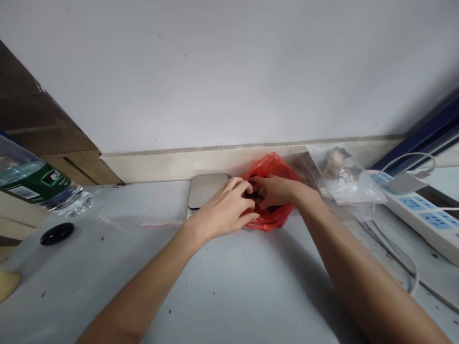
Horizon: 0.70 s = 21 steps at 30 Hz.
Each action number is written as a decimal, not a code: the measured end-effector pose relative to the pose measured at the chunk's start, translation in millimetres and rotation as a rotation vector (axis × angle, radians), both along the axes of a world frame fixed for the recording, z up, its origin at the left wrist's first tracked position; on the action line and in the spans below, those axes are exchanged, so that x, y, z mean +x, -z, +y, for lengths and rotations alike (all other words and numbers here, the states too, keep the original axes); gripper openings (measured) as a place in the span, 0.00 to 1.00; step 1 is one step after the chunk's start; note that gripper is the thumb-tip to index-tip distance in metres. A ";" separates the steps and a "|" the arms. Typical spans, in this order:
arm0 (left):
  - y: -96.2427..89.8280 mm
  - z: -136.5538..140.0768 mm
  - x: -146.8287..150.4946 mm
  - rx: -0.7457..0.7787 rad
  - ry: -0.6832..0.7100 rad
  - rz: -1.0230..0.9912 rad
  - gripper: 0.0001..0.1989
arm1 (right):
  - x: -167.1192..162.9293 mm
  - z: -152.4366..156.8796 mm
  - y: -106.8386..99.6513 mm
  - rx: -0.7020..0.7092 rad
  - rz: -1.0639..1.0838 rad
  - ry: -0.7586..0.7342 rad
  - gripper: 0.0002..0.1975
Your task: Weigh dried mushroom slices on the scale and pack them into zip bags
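A crumpled red plastic bag [274,165] stands with its mouth open against the wall's base. My left hand [229,205] curls over the bag's left edge, its fingers bent and its thumb near the front rim. Inside the mouth is my right hand [274,191], fingers bent around something dark that I cannot make out. Dark contents [254,195] show between the two hands; the rest is hidden by the fingers and the red plastic. Left of the bag, partly behind my left hand, lies a flat device with a silver-grey top [206,188].
Clear plastic bags [349,179] with contents lie right of the red bag, beside a white power strip [412,205] and grey cables [390,248]. At left are a water bottle with a green label [36,179], a black oval object [57,233] and a yellowish object [7,285].
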<state>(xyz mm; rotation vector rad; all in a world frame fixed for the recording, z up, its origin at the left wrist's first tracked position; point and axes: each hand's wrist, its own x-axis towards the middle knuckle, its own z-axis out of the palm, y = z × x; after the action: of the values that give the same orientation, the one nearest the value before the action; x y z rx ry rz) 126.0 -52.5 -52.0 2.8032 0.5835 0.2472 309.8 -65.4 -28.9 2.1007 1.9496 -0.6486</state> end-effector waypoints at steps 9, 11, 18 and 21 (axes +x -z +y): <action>1.8 -0.3 1.2 0.007 0.000 0.024 0.12 | 5.0 5.1 3.5 0.086 -0.062 -0.051 0.17; 1.1 -0.3 0.8 -0.003 -0.003 0.018 0.11 | 6.9 5.2 3.3 0.104 -0.076 -0.052 0.20; -1.4 0.7 -1.5 -0.062 -0.003 -0.028 0.11 | 11.3 -0.2 -8.7 0.149 -0.056 -0.056 0.18; -5.3 2.7 -4.2 -0.116 0.004 -0.116 0.10 | 19.2 -4.2 -16.1 0.202 0.045 -0.106 0.17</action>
<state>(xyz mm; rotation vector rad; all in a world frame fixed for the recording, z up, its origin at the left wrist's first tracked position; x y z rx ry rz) 121.8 -49.8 -46.7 2.6577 0.5467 0.3600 329.0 -69.6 -12.8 2.0915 2.2183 -0.5010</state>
